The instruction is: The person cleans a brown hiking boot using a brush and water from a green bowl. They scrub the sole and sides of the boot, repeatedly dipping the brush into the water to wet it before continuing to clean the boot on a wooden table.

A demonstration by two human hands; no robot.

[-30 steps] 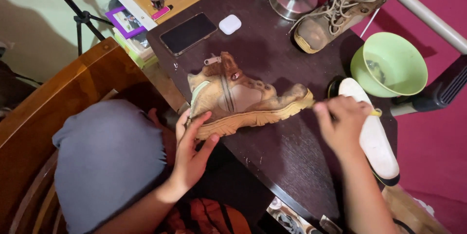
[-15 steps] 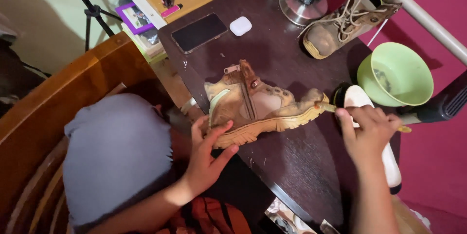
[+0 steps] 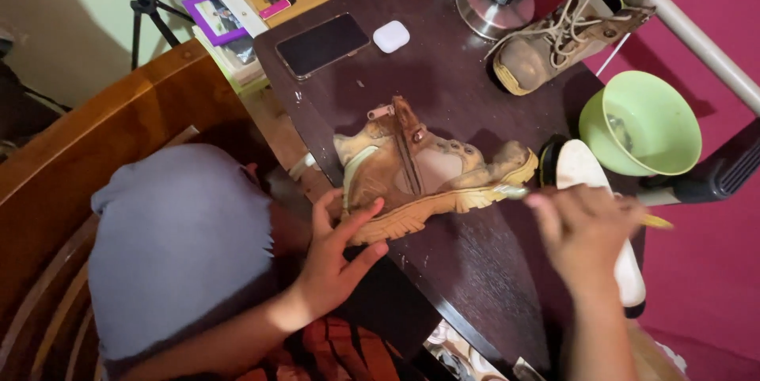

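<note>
A tan boot (image 3: 419,171) lies on its side on the dark round table (image 3: 467,270), sole toward me. My left hand (image 3: 336,258) presses against the heel end of its sole, fingers spread. My right hand (image 3: 586,235) is blurred and holds a thin yellow-handled brush (image 3: 653,221) whose tip meets the toe edge of the sole. A second, laced boot (image 3: 566,29) stands at the table's far side.
A green bowl (image 3: 641,124) sits at the right. A white insole (image 3: 594,199) lies under my right hand. A phone (image 3: 322,45), a small white case (image 3: 391,36) and a metal lamp base (image 3: 495,5) are at the back. A grey cloth (image 3: 178,246) covers my lap.
The view has shifted, so the boot sits lower in frame. My right hand has moved down and right along the toe with the brush. My left hand stays on the heel.
</note>
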